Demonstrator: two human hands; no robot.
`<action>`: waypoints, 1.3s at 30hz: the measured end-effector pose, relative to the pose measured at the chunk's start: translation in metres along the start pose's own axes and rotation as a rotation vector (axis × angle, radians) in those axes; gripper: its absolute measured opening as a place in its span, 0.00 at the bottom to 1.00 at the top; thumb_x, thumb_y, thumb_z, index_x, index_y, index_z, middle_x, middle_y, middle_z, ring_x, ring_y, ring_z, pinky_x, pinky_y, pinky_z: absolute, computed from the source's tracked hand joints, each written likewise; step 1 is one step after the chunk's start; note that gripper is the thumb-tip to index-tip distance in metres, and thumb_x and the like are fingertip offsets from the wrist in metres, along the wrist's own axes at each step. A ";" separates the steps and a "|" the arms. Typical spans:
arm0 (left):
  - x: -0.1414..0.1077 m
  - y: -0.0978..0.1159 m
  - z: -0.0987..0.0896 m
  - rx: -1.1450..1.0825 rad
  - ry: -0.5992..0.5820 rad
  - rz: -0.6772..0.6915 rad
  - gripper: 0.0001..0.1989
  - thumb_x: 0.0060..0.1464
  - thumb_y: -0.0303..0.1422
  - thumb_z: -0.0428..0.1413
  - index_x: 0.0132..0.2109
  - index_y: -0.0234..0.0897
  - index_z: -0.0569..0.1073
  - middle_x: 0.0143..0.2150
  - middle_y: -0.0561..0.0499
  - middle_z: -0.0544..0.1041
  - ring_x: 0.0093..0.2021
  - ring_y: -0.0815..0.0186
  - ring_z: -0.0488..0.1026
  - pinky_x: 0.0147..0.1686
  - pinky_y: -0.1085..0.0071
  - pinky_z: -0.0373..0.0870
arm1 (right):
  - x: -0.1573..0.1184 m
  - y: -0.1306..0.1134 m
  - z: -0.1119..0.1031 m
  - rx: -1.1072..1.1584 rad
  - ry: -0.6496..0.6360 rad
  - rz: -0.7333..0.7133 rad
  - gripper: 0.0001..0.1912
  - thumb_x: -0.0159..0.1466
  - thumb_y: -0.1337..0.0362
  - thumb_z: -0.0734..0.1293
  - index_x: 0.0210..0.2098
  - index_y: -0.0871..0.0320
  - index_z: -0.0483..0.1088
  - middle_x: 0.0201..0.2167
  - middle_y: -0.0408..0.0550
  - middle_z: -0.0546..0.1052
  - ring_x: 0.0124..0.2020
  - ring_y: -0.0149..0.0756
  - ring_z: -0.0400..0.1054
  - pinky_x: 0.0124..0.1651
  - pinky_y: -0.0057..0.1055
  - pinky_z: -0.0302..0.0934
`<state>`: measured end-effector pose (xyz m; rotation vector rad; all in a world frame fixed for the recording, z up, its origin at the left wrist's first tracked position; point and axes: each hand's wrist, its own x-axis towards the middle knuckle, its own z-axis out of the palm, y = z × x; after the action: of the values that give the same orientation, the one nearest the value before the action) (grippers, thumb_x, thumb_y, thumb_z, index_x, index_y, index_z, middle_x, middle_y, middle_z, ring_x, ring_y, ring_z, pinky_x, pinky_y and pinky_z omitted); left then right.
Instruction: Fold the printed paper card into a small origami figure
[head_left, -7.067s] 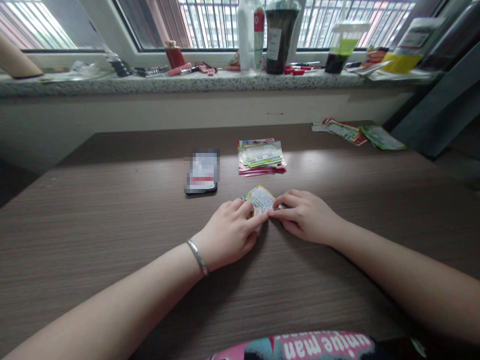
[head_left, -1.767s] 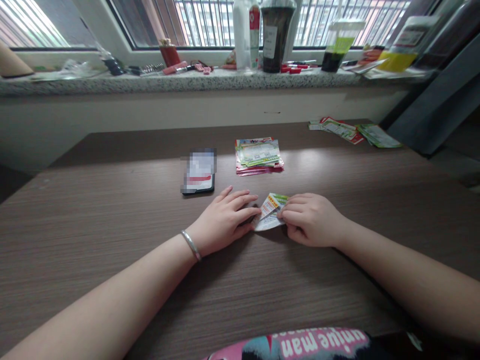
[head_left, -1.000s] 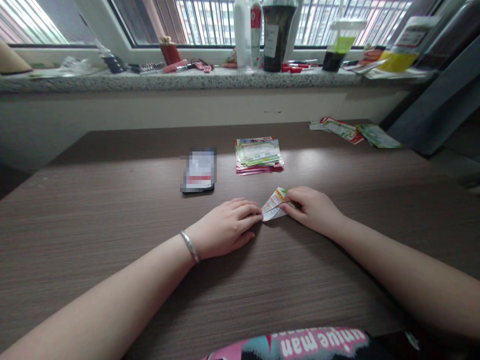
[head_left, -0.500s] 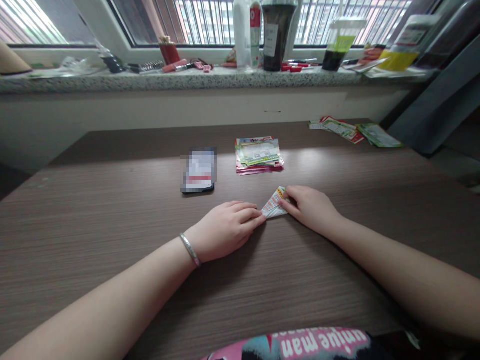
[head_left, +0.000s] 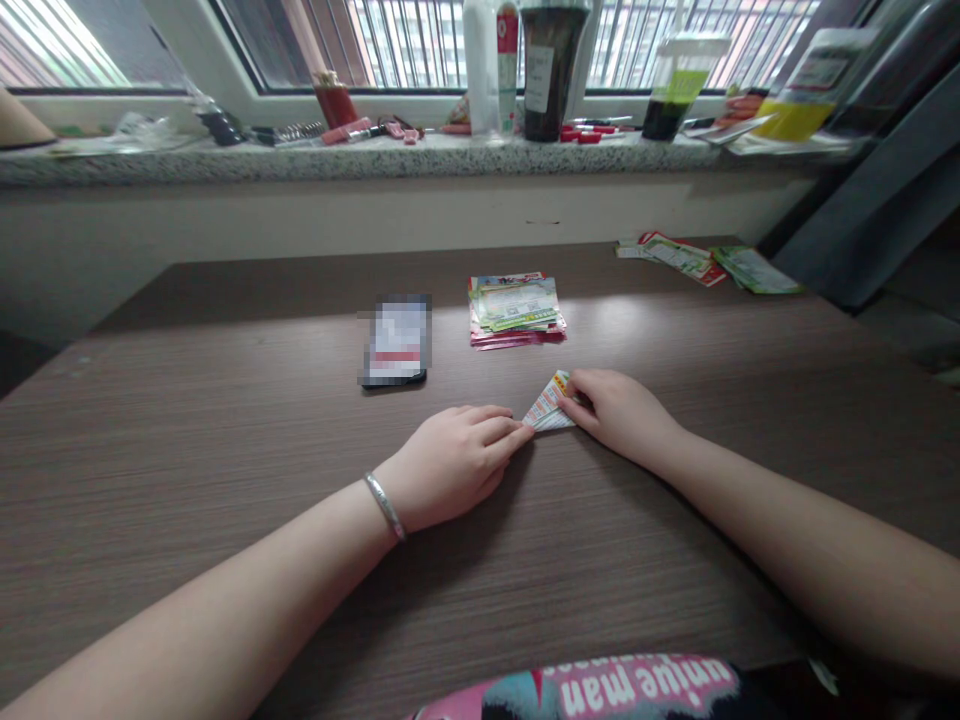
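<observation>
A small piece of printed paper (head_left: 547, 408), folded to a pointed triangle, lies on the brown table between my hands. It is white with orange print and a yellow patch at its upper corner. My right hand (head_left: 619, 408) pinches its right side between thumb and bent fingers, which cover that end. At the narrow left point, the fingertips of my left hand (head_left: 466, 458) are closed on the paper; the left thumb is hidden beneath the hand. A silver bracelet (head_left: 385, 506) circles my left wrist.
Beyond my hands lies a stack of printed leaflets (head_left: 517, 308), with a phone (head_left: 397, 340), its screen blurred, to its left. More leaflets (head_left: 684, 258) are spread at the far right corner. Cups, bottles and pens crowd the granite windowsill (head_left: 420, 160).
The left index finger has slid slightly along the paper's lower left edge. My right hand keeps its pinch, and the paper stays almost where it was.
</observation>
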<state>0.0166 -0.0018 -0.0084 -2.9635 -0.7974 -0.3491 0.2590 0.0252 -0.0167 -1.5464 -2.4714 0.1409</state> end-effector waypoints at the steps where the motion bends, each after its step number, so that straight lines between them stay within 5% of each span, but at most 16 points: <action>1: 0.000 0.001 0.000 0.000 -0.009 -0.008 0.18 0.59 0.28 0.48 0.56 0.35 0.68 0.50 0.45 0.75 0.51 0.60 0.72 0.50 0.63 0.72 | 0.000 0.000 0.000 0.003 0.003 -0.001 0.12 0.66 0.59 0.60 0.28 0.57 0.62 0.28 0.45 0.72 0.28 0.33 0.61 0.31 0.28 0.48; 10: 0.005 0.016 -0.006 -0.028 -0.087 -0.121 0.22 0.52 0.24 0.50 0.55 0.31 0.69 0.50 0.44 0.74 0.54 0.57 0.70 0.53 0.60 0.71 | 0.002 0.002 -0.001 0.040 0.000 -0.009 0.11 0.65 0.61 0.60 0.28 0.57 0.63 0.27 0.45 0.71 0.27 0.32 0.60 0.30 0.28 0.47; 39: 0.005 0.012 -0.004 -0.046 -0.107 -0.100 0.22 0.54 0.26 0.49 0.56 0.33 0.68 0.49 0.44 0.73 0.52 0.56 0.69 0.51 0.58 0.71 | 0.004 0.004 -0.004 0.052 -0.021 0.020 0.10 0.64 0.61 0.61 0.27 0.57 0.63 0.26 0.45 0.72 0.26 0.32 0.61 0.29 0.27 0.47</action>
<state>0.0263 -0.0105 -0.0030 -3.0133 -0.9649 -0.2181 0.2622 0.0305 -0.0132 -1.5566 -2.4483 0.2244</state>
